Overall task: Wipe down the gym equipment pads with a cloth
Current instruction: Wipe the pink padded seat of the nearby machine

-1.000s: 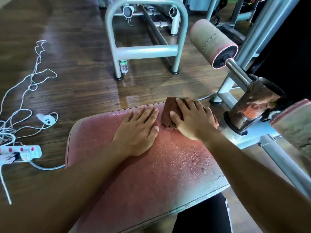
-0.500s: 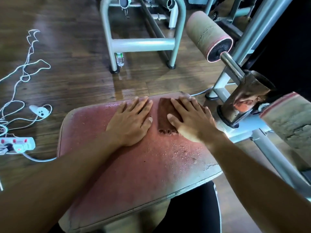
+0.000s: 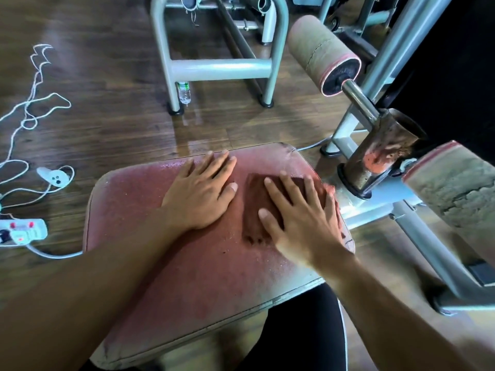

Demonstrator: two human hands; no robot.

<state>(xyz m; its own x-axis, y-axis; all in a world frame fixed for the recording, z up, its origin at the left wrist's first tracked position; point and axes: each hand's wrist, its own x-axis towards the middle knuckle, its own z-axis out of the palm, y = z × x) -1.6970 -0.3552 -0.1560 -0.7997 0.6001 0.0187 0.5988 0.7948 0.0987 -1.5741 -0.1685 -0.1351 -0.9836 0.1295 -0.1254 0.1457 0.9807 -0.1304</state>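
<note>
Reddish-brown cloth (image 3: 253, 210) flat under right hand (image 3: 300, 220), worn red pad (image 3: 166, 263)

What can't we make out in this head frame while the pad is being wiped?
- Cloth: its right part lies under the right hand, so its full outline is hidden.
- Pad: the near edge is covered by both forearms; the patch under the left hand is unseen.
- Bottle on the floor: too small to read its label.
- Power strip: cut off by the left edge.
</note>
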